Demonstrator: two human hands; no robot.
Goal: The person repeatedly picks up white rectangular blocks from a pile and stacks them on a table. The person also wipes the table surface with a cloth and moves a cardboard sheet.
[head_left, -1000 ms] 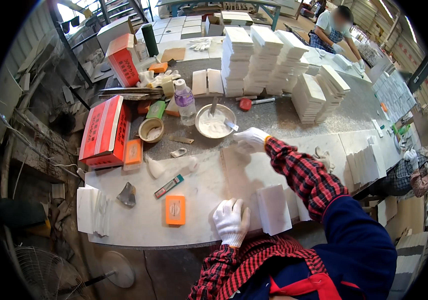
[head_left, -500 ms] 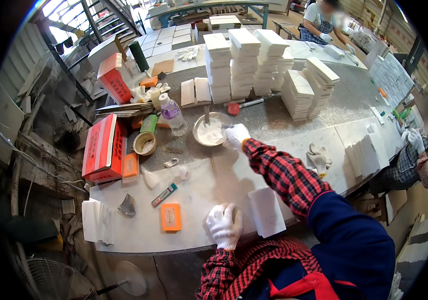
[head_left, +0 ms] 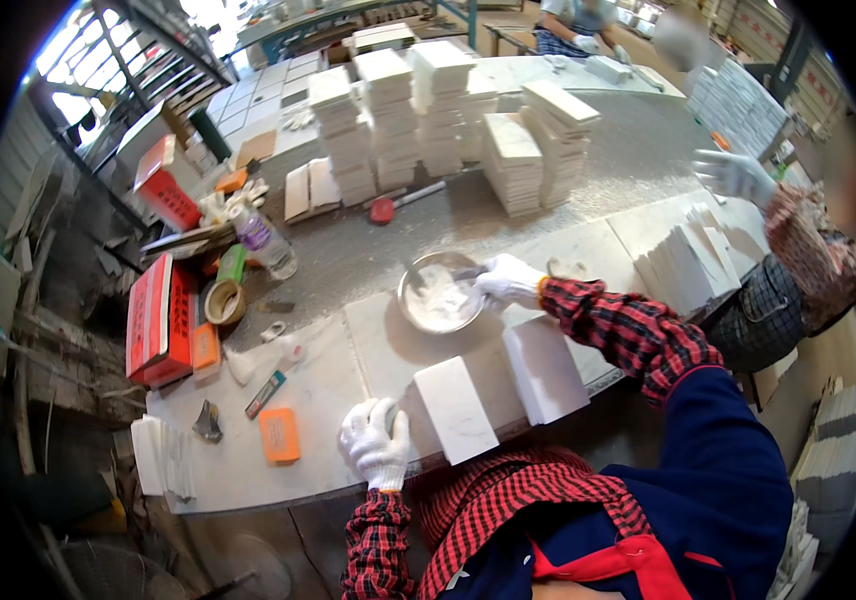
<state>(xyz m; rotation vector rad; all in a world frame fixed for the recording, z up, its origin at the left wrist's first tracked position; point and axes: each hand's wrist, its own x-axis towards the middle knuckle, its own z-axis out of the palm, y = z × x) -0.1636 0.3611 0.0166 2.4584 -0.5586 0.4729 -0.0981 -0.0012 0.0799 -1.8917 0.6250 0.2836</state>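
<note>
My right hand (head_left: 508, 281), in a white knit glove, grips the right rim of a metal bowl (head_left: 410, 318). White paste or powder (head_left: 440, 295) fills part of the bowl, and a flat stick (head_left: 415, 274) leans at its far left side. The bowl is over the white marble slab. My gloved left hand (head_left: 376, 440) rests on the slab's near edge, empty, thumb apart from its loosely bent fingers. Just right of it lies a white rectangular tile (head_left: 456, 408). A thicker stack of white tiles (head_left: 543, 370) sits below my right forearm.
Tall white tile stacks (head_left: 388, 120) stand at the back. Left are an orange box (head_left: 280, 435), a red box (head_left: 160, 325), a bottle (head_left: 266, 243) and a small tub (head_left: 225, 302). A co-worker's gloved hand (head_left: 736, 176) reaches in at right, beside more tiles (head_left: 688, 262).
My right hand has brought the bowl nearer, from the grey tabletop onto the marble slab. The view has shifted right. The co-worker's hand at right is now raised and stretched over the table.
</note>
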